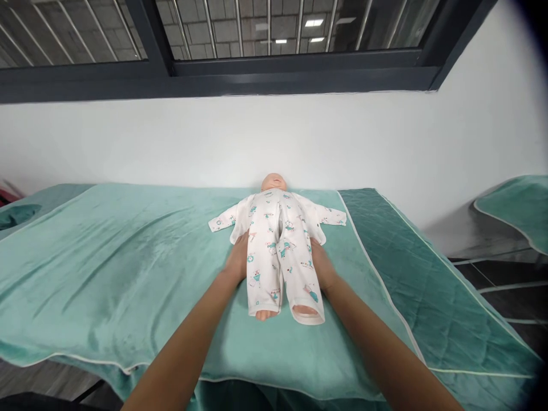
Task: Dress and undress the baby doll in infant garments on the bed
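Note:
A baby doll (274, 181) lies on its back, its head toward the wall. It wears a white printed long-sleeved top (314, 211) with both sleeves spread out. White printed baby pants (268, 257) lie along its front and legs, reaching up to the chest, and the doll's feet show at the cuffs. My left hand (238, 258) is against the left side of the pants, just below the top's hem. On the opposite side, my right hand (322, 264) is in the same position. The fingers of both hands are tucked out of sight behind the cloth and the doll.
A green padded cover (128, 268) with pale piping spreads under the doll. Darker quilted cloth (411, 274) lies to the right. Behind stands a white wall (171, 142) below a dark-framed, barred window (265, 74). Another green cloth (518, 205) is at the far right.

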Available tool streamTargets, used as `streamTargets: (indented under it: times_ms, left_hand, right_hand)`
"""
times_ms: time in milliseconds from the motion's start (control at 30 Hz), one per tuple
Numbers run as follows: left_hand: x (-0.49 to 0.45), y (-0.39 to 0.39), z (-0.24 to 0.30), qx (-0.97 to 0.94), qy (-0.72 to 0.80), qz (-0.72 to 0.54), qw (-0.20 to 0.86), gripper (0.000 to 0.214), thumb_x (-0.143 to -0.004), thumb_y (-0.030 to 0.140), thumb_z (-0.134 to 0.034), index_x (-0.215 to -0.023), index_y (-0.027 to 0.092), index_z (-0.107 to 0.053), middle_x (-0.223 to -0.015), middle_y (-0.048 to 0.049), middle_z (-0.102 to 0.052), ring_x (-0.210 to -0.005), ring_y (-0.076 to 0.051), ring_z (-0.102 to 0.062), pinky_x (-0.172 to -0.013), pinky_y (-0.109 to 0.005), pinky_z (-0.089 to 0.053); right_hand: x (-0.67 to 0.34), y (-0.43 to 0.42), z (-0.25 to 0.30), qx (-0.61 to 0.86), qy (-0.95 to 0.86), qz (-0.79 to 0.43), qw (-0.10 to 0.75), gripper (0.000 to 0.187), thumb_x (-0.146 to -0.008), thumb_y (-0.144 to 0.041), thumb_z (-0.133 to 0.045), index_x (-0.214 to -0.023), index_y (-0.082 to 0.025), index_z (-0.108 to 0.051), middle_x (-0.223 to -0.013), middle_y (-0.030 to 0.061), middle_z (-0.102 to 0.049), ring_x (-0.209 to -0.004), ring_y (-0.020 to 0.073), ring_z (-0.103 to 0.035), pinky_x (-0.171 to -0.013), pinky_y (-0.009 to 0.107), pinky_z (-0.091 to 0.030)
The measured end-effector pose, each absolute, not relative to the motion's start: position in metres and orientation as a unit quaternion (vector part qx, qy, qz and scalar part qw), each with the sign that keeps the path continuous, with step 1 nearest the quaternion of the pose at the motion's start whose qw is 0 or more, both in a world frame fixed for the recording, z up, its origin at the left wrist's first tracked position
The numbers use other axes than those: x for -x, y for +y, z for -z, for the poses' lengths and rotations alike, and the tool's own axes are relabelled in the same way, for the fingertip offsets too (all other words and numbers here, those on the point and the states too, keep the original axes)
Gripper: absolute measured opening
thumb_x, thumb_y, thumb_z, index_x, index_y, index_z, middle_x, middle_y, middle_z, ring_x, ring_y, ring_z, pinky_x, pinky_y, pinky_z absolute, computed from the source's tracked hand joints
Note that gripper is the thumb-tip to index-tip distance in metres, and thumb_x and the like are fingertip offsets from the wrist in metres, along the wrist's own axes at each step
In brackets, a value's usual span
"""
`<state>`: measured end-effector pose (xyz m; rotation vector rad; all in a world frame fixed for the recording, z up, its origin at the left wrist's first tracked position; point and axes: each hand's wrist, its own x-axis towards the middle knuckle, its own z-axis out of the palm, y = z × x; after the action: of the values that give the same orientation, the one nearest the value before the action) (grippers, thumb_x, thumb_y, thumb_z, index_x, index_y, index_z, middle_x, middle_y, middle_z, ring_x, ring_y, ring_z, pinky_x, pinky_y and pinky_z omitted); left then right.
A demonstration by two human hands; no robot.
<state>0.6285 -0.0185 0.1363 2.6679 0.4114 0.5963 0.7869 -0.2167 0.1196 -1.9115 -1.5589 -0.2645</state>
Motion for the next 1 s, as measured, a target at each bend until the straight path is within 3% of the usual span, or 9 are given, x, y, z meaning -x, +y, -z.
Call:
streamTargets:
  times_ms: [333,533,767,1000]
  left_hand:
    - [-0.630,-0.020,-0.138,-0.949,0.215,-0.208,0.102,0.019,-0.093,0.024,-0.049,-0.098,0.016,-0.065,-0.099,-0.0124,-0.068,-0.095,-0.027,-0.062,-0.085,-0.039,-0.048]
    - [-0.602,-0.029,-0.138,-0.956,0.139,-0.258,-0.025,0.022,-0.094,0.021,-0.049,-0.077,0.018,-0.064,-0.085,-0.0094,-0.064,-0.082,-0.023,-0.055,-0.072,-0.035,-0.042]
    - [-0.568,-0.040,-0.128,-0.944,0.130,-0.295,-0.071,0.025,-0.087,0.005,-0.049,-0.069,0.019,-0.061,-0.072,-0.0045,-0.057,-0.072,-0.020,-0.049,-0.064,-0.033,-0.035]
    - [-0.569,-0.038,-0.127,-0.946,0.151,-0.282,-0.046,0.029,-0.089,0.009,-0.044,-0.069,0.021,-0.061,-0.072,-0.0053,-0.057,-0.073,-0.021,-0.050,-0.065,-0.033,-0.036]
  right_hand:
    - [-0.785,-0.212,-0.120,0.736,-0.610,0.118,0.270,0.018,-0.082,-0.028,-0.057,-0.090,-0.015,-0.067,-0.091,0.0136,-0.067,-0.091,0.0275,-0.060,-0.086,0.039,-0.044]
    - [-0.783,-0.213,-0.124,0.769,-0.581,0.104,0.245,0.018,-0.088,-0.024,-0.051,-0.093,-0.015,-0.066,-0.093,0.0125,-0.068,-0.091,0.0251,-0.061,-0.088,0.036,-0.043]
    - [-0.783,-0.212,-0.119,0.789,-0.562,0.076,0.236,0.012,-0.086,-0.021,-0.054,-0.083,-0.016,-0.064,-0.087,0.0109,-0.069,-0.084,0.0228,-0.063,-0.079,0.031,-0.043]
    - [-0.777,-0.217,-0.123,0.797,-0.547,0.052,0.253,0.011,-0.083,-0.019,-0.056,-0.077,-0.016,-0.065,-0.080,0.0101,-0.069,-0.073,0.0216,-0.063,-0.067,0.029,-0.042]
